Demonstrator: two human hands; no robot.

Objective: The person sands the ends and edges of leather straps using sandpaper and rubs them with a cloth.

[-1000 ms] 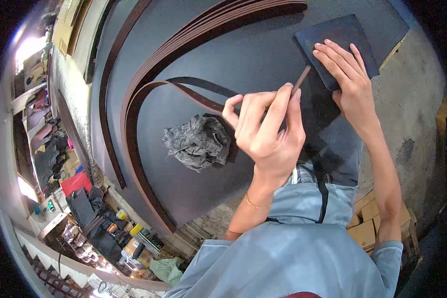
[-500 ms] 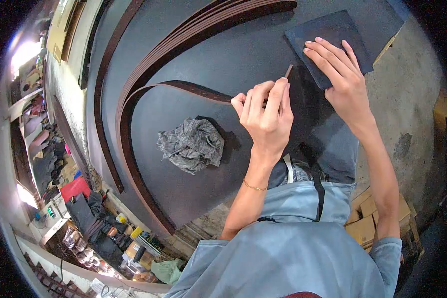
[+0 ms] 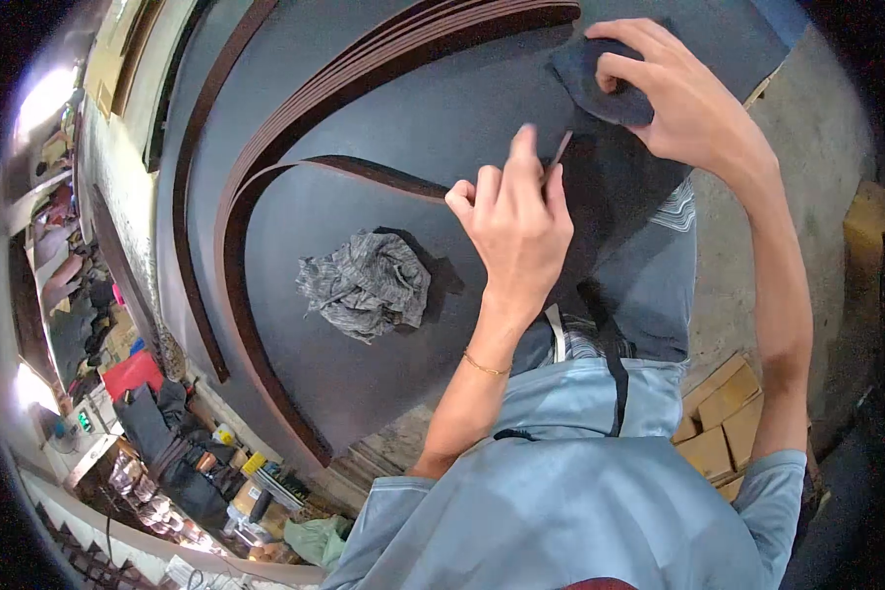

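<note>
My left hand is closed on a dark brown leather strap. One narrow end of the strap sticks out past the thumb, and the index finger is raised and slightly blurred. Up and to the right, my right hand curls its fingers around a dark, flexible sheet, which bends in the grip over the table. Whether the sheet is cloth or abrasive paper I cannot tell. Left of my left hand lies a crumpled grey striped cloth.
Several stacked brown straps curve across the dark tabletop. A separate strap lies farther left. Cluttered shelves with a red item stand at the left. Flattened cardboard is on the floor at the right.
My right hand has gone from lying flat on the dark sheet to gripping it with curled fingers, bending it. My left index finger has lifted from the strap.
</note>
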